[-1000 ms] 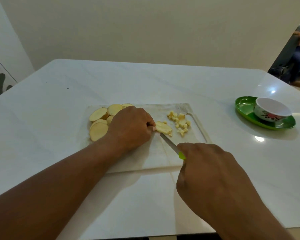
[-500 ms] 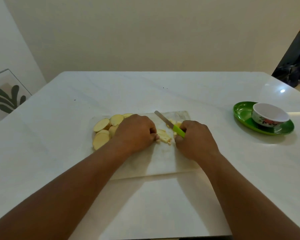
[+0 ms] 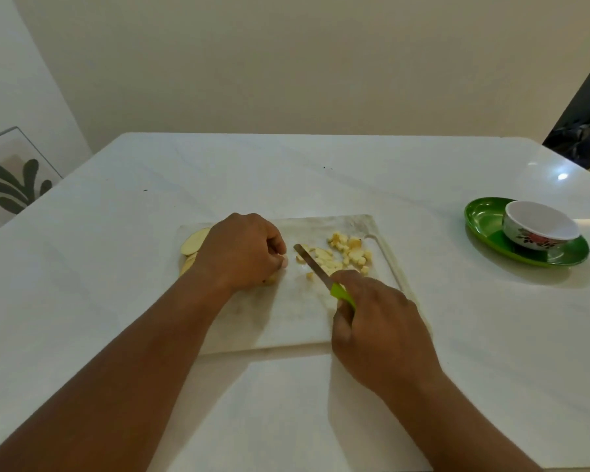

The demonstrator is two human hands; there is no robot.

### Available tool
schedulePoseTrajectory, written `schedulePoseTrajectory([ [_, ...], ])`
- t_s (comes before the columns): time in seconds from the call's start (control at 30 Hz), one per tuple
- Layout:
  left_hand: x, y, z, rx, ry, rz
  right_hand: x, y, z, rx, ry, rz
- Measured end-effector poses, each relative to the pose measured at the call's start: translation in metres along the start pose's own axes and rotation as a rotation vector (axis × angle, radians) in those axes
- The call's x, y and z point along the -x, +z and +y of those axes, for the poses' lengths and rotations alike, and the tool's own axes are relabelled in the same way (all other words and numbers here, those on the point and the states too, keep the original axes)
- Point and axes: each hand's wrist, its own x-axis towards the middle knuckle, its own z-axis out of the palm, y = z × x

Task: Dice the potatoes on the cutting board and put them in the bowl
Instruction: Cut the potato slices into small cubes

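Since half a second ago, right hand (image 3: pixel 378 321) has drawn back toward 5 o'clock, fingers wrapped round knife (image 3: pixel 315 269). Left hand (image 3: pixel 242 253) curled over potato slices (image 3: pixel 193 245); diced potato (image 3: pixel 348 253) on cutting board (image 3: pixel 286 318); bowl (image 3: pixel 539 229) at 3 o'clock.

Our left hand (image 3: pixel 242 253) lies knuckles up, fingers curled under, fingertips (image 3: pixel 281 260) pointing right; whether they hold anything we cannot tell. Left forearm runs in from lower left. Our right hand (image 3: pixel 378 321) grips green handle of knife (image 3: pixel 315 269), fingers wrapped round it, blade pointing up-left. Right forearm enters from lower right. Hands apart, not touching.
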Motion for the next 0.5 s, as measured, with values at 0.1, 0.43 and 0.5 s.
schedulePoseTrajectory([
  [0.1, 0.0, 0.005, 0.001, 0.023, 0.003, 0.01, 0.006, 0.009, -0.002, 0.007, -0.015, -0.02],
  [0.43, 0.001, 0.008, 0.0, -0.033, 0.065, 0.047, -0.003, 0.011, 0.002, 0.085, 0.048, 0.001],
  [0.5, 0.001, 0.004, 0.0, 0.005, 0.03, 0.05, -0.009, 0.016, -0.003, 0.077, 0.018, 0.007],
])
